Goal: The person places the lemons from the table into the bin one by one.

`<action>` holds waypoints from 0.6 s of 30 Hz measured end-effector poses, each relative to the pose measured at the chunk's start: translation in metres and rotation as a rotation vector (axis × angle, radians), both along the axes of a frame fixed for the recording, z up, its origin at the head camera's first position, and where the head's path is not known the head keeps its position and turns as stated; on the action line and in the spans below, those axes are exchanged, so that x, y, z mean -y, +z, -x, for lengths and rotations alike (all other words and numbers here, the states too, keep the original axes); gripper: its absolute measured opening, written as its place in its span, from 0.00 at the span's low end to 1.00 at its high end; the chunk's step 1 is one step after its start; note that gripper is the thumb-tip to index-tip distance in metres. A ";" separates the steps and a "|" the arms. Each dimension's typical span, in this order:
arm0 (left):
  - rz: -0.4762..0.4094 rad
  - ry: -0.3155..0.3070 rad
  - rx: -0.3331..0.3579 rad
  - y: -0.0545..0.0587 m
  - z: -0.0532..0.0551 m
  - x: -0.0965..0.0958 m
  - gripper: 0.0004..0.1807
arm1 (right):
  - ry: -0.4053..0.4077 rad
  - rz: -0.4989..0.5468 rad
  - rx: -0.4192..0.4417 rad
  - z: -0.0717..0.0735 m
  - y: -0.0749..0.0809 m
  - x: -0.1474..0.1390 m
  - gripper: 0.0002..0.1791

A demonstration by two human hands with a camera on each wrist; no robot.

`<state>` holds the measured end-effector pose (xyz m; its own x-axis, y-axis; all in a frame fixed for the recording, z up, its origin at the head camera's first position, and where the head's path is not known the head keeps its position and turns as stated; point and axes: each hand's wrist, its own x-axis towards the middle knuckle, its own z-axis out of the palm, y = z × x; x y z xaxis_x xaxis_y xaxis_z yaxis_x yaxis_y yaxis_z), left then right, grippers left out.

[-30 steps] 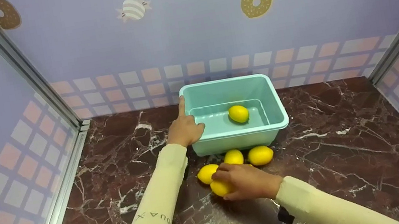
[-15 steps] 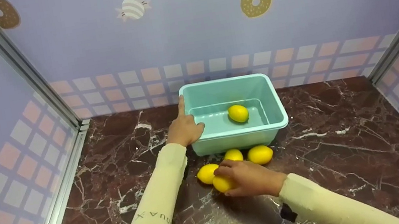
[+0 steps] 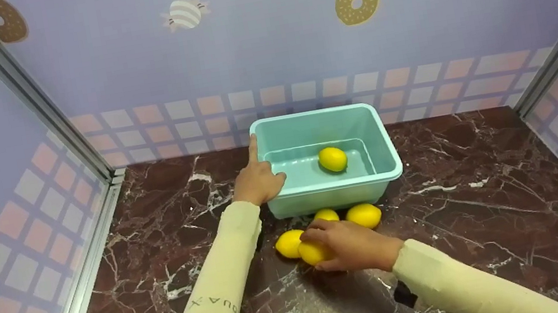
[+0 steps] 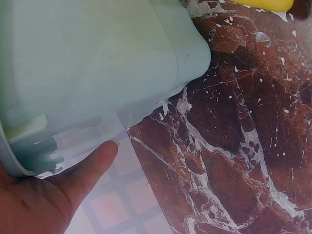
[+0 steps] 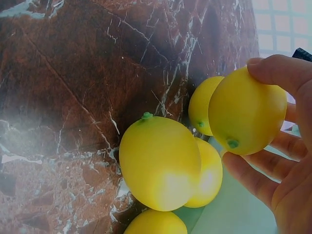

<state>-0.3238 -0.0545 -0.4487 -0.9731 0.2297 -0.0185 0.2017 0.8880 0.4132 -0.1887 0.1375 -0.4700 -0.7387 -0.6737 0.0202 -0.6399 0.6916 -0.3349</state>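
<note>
My right hand (image 3: 353, 243) holds a yellow lemon (image 3: 314, 252) between thumb and fingers, just over the table. In the right wrist view this lemon (image 5: 247, 111) shows its green tip, with the thumb on one side and fingers on the other. Several more lemons lie around the hand, among them a left one (image 3: 289, 244) and a right one (image 3: 364, 216). At the pale green plastic bin (image 3: 337, 198), my left hand (image 3: 256, 182) straddles the left rim near the front corner, index finger straight along it. In the left wrist view a digit (image 4: 92, 170) lies along the outer wall.
One lemon (image 3: 333, 160) lies inside the bin. The bin stands on a dark red marbled table (image 3: 481, 213), close to the lilac back wall (image 3: 270, 39) with its printed squares. Metal-edged side walls (image 3: 38, 106) bound the table left and right.
The right hand with its lemon has shifted slightly to the right and a little toward the bin. The left hand, the bin and the other lemons have stayed in place.
</note>
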 end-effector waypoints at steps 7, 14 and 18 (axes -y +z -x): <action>0.007 0.002 -0.003 0.000 -0.001 0.000 0.20 | -0.013 -0.003 0.008 0.002 0.005 -0.003 0.30; 0.018 -0.002 -0.002 -0.001 -0.001 0.000 0.21 | -0.024 -0.008 0.000 0.002 0.010 -0.004 0.30; 0.016 -0.005 -0.007 -0.002 0.000 0.000 0.22 | -0.038 -0.009 0.008 0.002 0.012 -0.006 0.31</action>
